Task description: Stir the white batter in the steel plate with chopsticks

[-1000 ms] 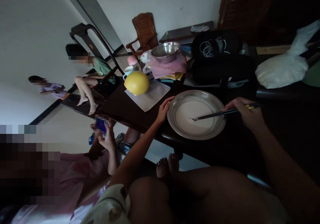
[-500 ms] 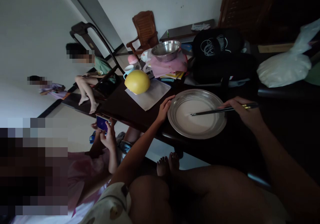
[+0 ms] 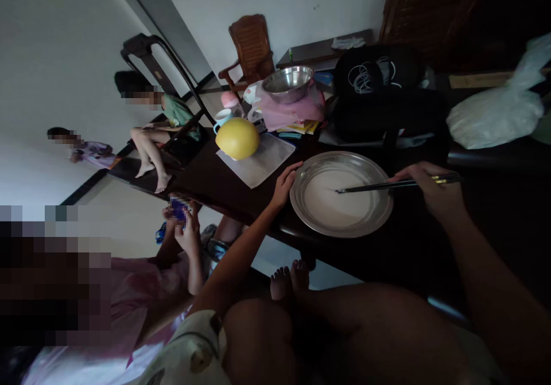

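Note:
A wide metal basin (image 3: pixel 383 216) stands on the dark table, with a whitish liquid (image 3: pixel 336 207) in its bottom. My left hand (image 3: pixel 284 185) grips the basin's left rim, fingers along its edge. In my right hand (image 3: pixel 434 190), beyond the basin's right side, is a pair of dark chopsticks (image 3: pixel 379 187) with gold bands near the upper end. They slant left over the rim, and their tips touch the liquid near the middle. How deep the tips go I cannot tell.
Left of the basin, a yellow pomelo-like fruit (image 3: pixel 237 138) rests on a grey mat (image 3: pixel 271 152). Behind are a steel bowl (image 3: pixel 288 89) on pink plastic, a black bag (image 3: pixel 379 109) and a tied white plastic bag (image 3: pixel 491 118). A person holding a phone (image 3: pixel 179 210) sits at left.
My right hand has shifted slightly right, and the chopstick tips have moved a little right across the liquid. My left hand stays at the rim.

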`<state>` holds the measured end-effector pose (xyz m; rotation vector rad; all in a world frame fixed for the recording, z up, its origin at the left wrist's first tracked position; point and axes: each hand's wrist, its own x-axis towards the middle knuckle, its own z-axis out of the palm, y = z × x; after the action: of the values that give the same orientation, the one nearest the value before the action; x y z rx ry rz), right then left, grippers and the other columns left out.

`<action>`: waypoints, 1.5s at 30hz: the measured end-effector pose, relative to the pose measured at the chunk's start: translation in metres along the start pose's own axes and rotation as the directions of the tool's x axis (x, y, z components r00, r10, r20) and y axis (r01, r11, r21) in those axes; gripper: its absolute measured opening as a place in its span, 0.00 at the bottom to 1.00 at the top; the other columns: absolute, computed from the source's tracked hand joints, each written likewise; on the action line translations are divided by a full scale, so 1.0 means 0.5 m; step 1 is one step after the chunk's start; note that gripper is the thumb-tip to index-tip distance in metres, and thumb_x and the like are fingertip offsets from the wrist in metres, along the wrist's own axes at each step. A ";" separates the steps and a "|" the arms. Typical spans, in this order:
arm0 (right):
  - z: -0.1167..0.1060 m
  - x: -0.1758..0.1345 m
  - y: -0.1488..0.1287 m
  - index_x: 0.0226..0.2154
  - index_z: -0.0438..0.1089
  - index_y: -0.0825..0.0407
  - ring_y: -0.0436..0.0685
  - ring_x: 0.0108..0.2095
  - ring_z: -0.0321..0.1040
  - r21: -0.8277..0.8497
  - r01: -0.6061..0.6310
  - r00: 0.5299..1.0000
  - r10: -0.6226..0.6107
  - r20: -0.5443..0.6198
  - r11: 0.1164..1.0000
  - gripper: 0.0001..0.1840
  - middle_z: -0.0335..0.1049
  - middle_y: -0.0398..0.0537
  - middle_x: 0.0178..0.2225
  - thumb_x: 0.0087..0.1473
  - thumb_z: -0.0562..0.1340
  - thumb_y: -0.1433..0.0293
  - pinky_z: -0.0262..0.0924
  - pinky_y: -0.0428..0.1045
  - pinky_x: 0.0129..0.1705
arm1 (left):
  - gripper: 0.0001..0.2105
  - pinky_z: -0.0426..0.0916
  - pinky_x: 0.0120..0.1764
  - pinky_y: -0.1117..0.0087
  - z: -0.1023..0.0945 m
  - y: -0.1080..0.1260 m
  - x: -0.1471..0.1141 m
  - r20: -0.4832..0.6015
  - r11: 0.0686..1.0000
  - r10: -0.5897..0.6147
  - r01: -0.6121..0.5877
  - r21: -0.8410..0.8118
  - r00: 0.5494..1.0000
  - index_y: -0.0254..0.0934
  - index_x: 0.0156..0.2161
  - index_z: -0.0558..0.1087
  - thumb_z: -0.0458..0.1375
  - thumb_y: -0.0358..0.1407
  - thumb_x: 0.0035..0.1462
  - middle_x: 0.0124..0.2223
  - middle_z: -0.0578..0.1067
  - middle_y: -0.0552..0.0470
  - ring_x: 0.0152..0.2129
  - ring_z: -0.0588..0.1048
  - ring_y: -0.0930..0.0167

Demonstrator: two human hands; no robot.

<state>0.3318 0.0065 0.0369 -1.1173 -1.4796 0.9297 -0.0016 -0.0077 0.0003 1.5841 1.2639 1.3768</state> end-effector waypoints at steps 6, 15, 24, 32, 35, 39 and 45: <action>0.005 -0.001 0.005 0.27 0.77 0.48 0.57 0.35 0.72 -0.051 0.029 0.992 -0.022 0.126 0.998 0.13 0.78 0.46 0.29 0.56 0.60 0.61 0.63 0.52 0.43 | 0.23 0.60 0.57 0.59 -0.001 -0.004 0.002 -0.006 1.000 0.004 -0.004 0.016 1.000 0.35 0.52 0.74 0.52 0.50 0.62 0.56 0.73 0.44 0.54 0.69 0.61; 0.004 -0.003 -0.006 0.24 0.75 0.49 0.56 0.29 0.72 0.010 0.000 0.999 0.000 0.044 1.000 0.15 0.77 0.46 0.24 0.57 0.59 0.62 0.64 0.51 0.37 | 0.22 0.59 0.58 0.59 0.000 -0.004 0.001 -0.006 1.000 0.005 -0.005 0.026 1.000 0.36 0.52 0.74 0.51 0.49 0.62 0.56 0.72 0.44 0.55 0.69 0.61; -0.002 0.004 0.005 0.26 0.75 0.50 0.55 0.29 0.72 0.028 0.012 1.000 -0.012 0.007 1.000 0.16 0.77 0.47 0.25 0.58 0.59 0.61 0.64 0.50 0.35 | 0.19 0.59 0.59 0.59 0.002 0.000 0.003 -0.017 1.000 0.004 -0.003 0.029 1.000 0.36 0.51 0.74 0.51 0.45 0.63 0.56 0.73 0.45 0.55 0.69 0.62; 0.000 0.008 0.005 0.27 0.76 0.46 0.57 0.36 0.73 -0.088 0.083 0.994 -0.076 0.081 0.993 0.15 0.78 0.45 0.30 0.58 0.59 0.59 0.65 0.52 0.43 | 0.20 0.61 0.58 0.59 0.001 0.001 0.008 -0.016 0.998 -0.009 0.010 0.059 1.000 0.36 0.51 0.74 0.51 0.46 0.62 0.55 0.73 0.44 0.54 0.69 0.61; -0.003 0.010 0.011 0.25 0.74 0.46 0.56 0.29 0.73 0.021 0.040 0.999 -0.040 0.010 0.999 0.17 0.76 0.43 0.24 0.59 0.58 0.56 0.66 0.52 0.36 | 0.20 0.62 0.57 0.58 -0.001 -0.007 0.011 -0.028 0.999 -0.021 0.022 0.048 0.999 0.35 0.51 0.74 0.52 0.46 0.61 0.54 0.74 0.44 0.52 0.70 0.61; 0.003 0.009 0.008 0.25 0.75 0.47 0.56 0.32 0.73 -0.017 0.099 0.989 -0.097 0.112 0.995 0.18 0.77 0.44 0.26 0.59 0.58 0.57 0.66 0.52 0.39 | 0.20 0.61 0.57 0.57 -0.003 -0.015 0.016 -0.025 0.999 -0.028 0.029 0.042 0.999 0.36 0.51 0.74 0.53 0.46 0.61 0.54 0.73 0.44 0.52 0.70 0.61; -0.005 0.015 0.009 0.26 0.76 0.48 0.56 0.32 0.73 -0.034 0.102 0.995 -0.101 0.025 0.994 0.19 0.77 0.45 0.27 0.58 0.59 0.55 0.65 0.52 0.39 | 0.20 0.60 0.58 0.58 -0.005 -0.016 0.020 -0.016 0.999 -0.020 0.021 0.045 1.000 0.36 0.51 0.73 0.52 0.46 0.61 0.55 0.73 0.44 0.53 0.69 0.62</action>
<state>0.3345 0.0150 0.0354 -1.0496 -1.5624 0.8521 -0.0060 0.0040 -0.0036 1.5893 1.3257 1.3593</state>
